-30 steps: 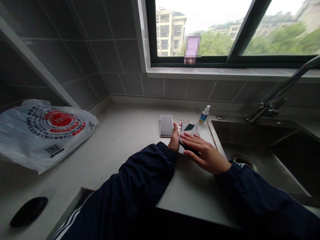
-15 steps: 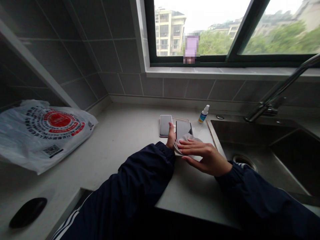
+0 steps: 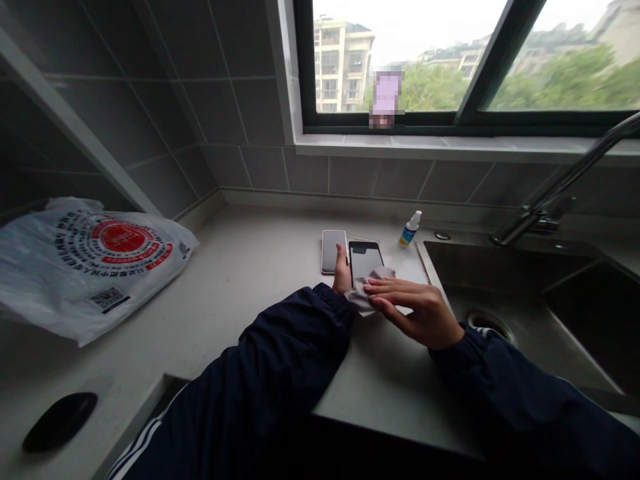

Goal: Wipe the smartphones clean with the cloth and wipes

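Observation:
A dark-framed smartphone (image 3: pixel 365 259) is held in my left hand (image 3: pixel 342 272), the thumb along its left edge and the other fingers hidden beneath. Over the lower part of its screen lies a crumpled grey cloth (image 3: pixel 367 292). My right hand (image 3: pixel 413 308) presses that cloth against the glass with nearly straight fingers. A second phone (image 3: pixel 333 251) with a pale rim lies flat on the counter, just left of the held one. Beyond my right hand stands a small spray bottle (image 3: pixel 410 229) with a white cap and a blue and yellow label.
A sink (image 3: pixel 500 267) with a chrome faucet (image 3: pixel 530 217) is on the right. A white plastic bag (image 3: pixel 95 267) with red print lies on the counter (image 3: pixel 240 253) at left. A black oval object (image 3: pixel 60 421) sits near the front left. The window (image 3: pixel 400 80) is behind.
My right hand has shifted slightly right, and the cloth has changed its folds over the screen. The held phone is tilted a little differently, with a brighter reflection. The view has shifted slightly.

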The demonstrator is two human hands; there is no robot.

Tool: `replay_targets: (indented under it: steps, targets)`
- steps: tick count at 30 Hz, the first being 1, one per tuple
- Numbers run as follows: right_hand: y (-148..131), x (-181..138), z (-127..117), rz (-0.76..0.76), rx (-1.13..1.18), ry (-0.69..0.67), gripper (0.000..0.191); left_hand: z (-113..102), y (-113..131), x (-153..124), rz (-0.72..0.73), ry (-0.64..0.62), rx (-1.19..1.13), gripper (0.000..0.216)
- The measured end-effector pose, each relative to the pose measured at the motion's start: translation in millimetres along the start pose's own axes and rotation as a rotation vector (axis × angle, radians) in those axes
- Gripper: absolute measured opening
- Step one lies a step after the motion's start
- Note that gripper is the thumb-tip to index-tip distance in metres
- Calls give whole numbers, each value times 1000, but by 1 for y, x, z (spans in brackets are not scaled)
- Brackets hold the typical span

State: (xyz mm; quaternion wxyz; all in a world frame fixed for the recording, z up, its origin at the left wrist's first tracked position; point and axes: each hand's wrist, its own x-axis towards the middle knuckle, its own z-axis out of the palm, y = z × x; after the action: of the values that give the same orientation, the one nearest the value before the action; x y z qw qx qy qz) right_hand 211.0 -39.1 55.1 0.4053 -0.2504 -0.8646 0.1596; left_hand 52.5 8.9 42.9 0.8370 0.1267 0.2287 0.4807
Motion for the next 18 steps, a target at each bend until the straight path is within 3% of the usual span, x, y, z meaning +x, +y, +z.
replay_targets:
  steps: [5, 18]
  targets:
    - [4, -2, 0, 45, -126, 59, 21, -6, -2, 4, 73, -43, -11, 101]
    - [21, -3, 1, 295, -393, -23, 39, 3, -5, 1, -114, -115, 10, 87]
